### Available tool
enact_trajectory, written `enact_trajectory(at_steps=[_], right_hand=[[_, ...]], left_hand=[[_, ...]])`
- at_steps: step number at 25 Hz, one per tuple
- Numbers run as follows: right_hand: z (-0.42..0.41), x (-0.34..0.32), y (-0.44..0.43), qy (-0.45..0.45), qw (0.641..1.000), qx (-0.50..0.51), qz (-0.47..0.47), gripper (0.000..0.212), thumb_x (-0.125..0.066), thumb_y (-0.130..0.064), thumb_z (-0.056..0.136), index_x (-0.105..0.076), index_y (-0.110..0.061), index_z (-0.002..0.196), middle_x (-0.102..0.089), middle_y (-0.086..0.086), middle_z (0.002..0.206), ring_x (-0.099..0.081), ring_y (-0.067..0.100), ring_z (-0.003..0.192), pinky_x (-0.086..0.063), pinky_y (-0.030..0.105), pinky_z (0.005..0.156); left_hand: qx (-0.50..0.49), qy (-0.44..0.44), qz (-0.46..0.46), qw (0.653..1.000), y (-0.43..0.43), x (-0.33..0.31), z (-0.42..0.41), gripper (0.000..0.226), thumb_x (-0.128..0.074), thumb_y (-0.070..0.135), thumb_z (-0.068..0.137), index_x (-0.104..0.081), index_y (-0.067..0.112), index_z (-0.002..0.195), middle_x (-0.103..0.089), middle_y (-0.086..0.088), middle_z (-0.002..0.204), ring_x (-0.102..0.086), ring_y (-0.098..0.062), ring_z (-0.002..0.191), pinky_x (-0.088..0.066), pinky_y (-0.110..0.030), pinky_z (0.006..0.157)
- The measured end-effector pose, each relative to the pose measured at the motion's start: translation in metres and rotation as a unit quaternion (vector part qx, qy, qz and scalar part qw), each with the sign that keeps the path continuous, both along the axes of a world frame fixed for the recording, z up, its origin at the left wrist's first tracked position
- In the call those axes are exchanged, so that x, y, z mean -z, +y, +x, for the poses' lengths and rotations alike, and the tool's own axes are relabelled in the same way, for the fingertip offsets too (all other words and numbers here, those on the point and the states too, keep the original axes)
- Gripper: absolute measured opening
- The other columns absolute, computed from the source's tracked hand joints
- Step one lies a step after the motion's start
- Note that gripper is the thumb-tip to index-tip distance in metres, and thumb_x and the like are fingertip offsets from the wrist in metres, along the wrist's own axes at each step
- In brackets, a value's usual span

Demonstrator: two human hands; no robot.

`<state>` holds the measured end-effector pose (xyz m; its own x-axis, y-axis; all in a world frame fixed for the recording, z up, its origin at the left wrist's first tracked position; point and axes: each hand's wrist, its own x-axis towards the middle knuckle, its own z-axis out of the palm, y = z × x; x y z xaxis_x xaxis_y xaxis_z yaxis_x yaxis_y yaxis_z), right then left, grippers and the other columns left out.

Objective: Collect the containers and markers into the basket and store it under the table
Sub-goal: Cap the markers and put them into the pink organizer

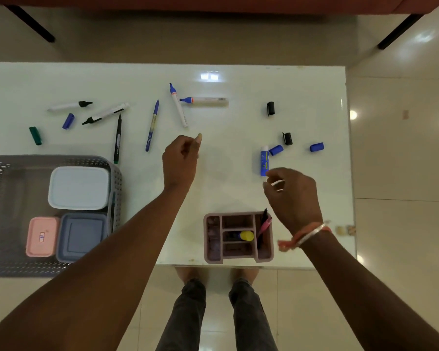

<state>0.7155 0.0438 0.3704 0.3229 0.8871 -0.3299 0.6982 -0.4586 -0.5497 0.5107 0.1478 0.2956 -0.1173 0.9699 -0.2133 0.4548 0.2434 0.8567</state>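
Observation:
A grey lattice basket stands on the left of the white table and holds a white container, a pink container and a blue-grey container. Several uncapped markers lie across the far half, among them a green one and a blue one. Loose caps lie at the left and right. My left hand hovers mid-table, loosely curled and holding nothing. My right hand hangs with its curled fingertips just at the near end of a short blue marker.
A pink desk organizer with a yellow-capped item and a pink pen sits at the table's near edge. A brown couch on black legs stands beyond the table. My legs and feet are below the near edge, on tiled floor.

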Motion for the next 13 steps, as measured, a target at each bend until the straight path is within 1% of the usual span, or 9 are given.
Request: enact_trajectory(at_steps=[1, 2, 3, 5, 7, 9, 11, 13], right_hand=[[0.004, 0.013, 0.018, -0.036, 0.999, -0.003, -0.035, 0.021, -0.065, -0.024, 0.088, -0.07, -0.013, 0.104, -0.072, 0.002, 0.098, -0.067, 0.021, 0.084, -0.054, 0.034, 0.08], [0.006, 0.023, 0.034, -0.066, 0.995, -0.005, -0.073, 0.025, -0.064, -0.028, 0.088, -0.068, -0.01, 0.105, -0.071, 0.007, 0.1, -0.066, 0.025, 0.088, -0.052, 0.032, 0.078], [0.006, 0.031, 0.049, -0.078, 0.991, 0.003, -0.111, 0.03, -0.064, -0.032, 0.088, -0.066, -0.008, 0.107, -0.069, 0.01, 0.102, -0.065, 0.028, 0.091, -0.049, 0.03, 0.076], [0.004, 0.042, 0.069, -0.079, 0.985, 0.014, -0.153, 0.037, -0.065, -0.036, 0.088, -0.061, -0.006, 0.109, -0.065, 0.014, 0.106, -0.063, 0.031, 0.094, -0.045, 0.031, 0.073], [-0.003, 0.048, 0.079, -0.089, 0.981, -0.003, -0.17, 0.034, -0.063, -0.031, 0.09, -0.057, -0.005, 0.111, -0.062, 0.016, 0.107, -0.062, 0.033, 0.096, -0.045, 0.033, 0.074], [-0.014, 0.052, 0.081, -0.083, 0.981, -0.032, -0.171, 0.029, -0.061, -0.025, 0.09, -0.056, -0.004, 0.109, -0.061, 0.014, 0.098, -0.061, 0.032, 0.088, -0.043, 0.031, 0.069], [-0.023, 0.053, 0.079, -0.054, 0.985, -0.043, -0.159, 0.027, -0.064, -0.027, 0.086, -0.058, -0.007, 0.103, -0.058, 0.009, 0.086, -0.058, 0.026, 0.076, -0.043, 0.03, 0.065], [-0.028, 0.053, 0.077, -0.005, 0.991, -0.03, -0.13, 0.025, -0.068, -0.029, 0.082, -0.06, -0.011, 0.098, -0.062, 0.007, 0.084, -0.061, 0.024, 0.076, -0.048, 0.03, 0.067]], left_hand=[[-0.013, 0.068, 0.021, 0.997, 0.001, 0.004, 0.0, 0.031, -0.061, 0.038, 0.098, -0.066, 0.009, 0.09, -0.066, -0.002, 0.075, -0.061, -0.014, 0.068, -0.053, -0.027, 0.067], [-0.028, 0.113, 0.028, 0.993, 0.003, 0.006, 0.0, 0.026, -0.062, 0.038, 0.097, -0.065, 0.012, 0.094, -0.065, -0.001, 0.077, -0.06, -0.014, 0.07, -0.053, -0.029, 0.068], [-0.039, 0.14, 0.027, 0.989, 0.003, 0.008, 0.0, 0.025, -0.063, 0.038, 0.096, -0.064, 0.013, 0.098, -0.064, -0.003, 0.079, -0.059, -0.016, 0.072, -0.052, -0.031, 0.069], [-0.05, 0.17, 0.006, 0.984, 0.004, 0.012, 0.001, 0.031, -0.064, 0.041, 0.094, -0.062, 0.013, 0.108, -0.064, -0.007, 0.089, -0.06, -0.019, 0.081, -0.049, -0.03, 0.07], [-0.062, 0.195, -0.011, 0.979, 0.003, 0.014, 0.002, 0.038, -0.064, 0.043, 0.094, -0.059, 0.013, 0.115, -0.065, -0.007, 0.103, -0.063, -0.02, 0.092, -0.045, -0.027, 0.073], [-0.061, 0.212, -0.023, 0.975, 0.004, 0.017, 0.003, 0.044, -0.064, 0.045, 0.094, -0.057, 0.013, 0.122, -0.064, -0.008, 0.115, -0.064, -0.023, 0.102, -0.045, -0.028, 0.076], [-0.028, 0.245, -0.038, 0.968, 0.005, 0.02, 0.004, 0.05, -0.065, 0.047, 0.093, -0.056, 0.014, 0.129, -0.062, -0.009, 0.121, -0.063, -0.024, 0.107, -0.051, -0.033, 0.083], [0.011, 0.277, -0.055, 0.959, 0.008, 0.023, 0.005, 0.047, -0.063, 0.045, 0.095, -0.058, 0.014, 0.13, -0.061, -0.009, 0.123, -0.063, -0.024, 0.11, -0.053, -0.033, 0.089]])
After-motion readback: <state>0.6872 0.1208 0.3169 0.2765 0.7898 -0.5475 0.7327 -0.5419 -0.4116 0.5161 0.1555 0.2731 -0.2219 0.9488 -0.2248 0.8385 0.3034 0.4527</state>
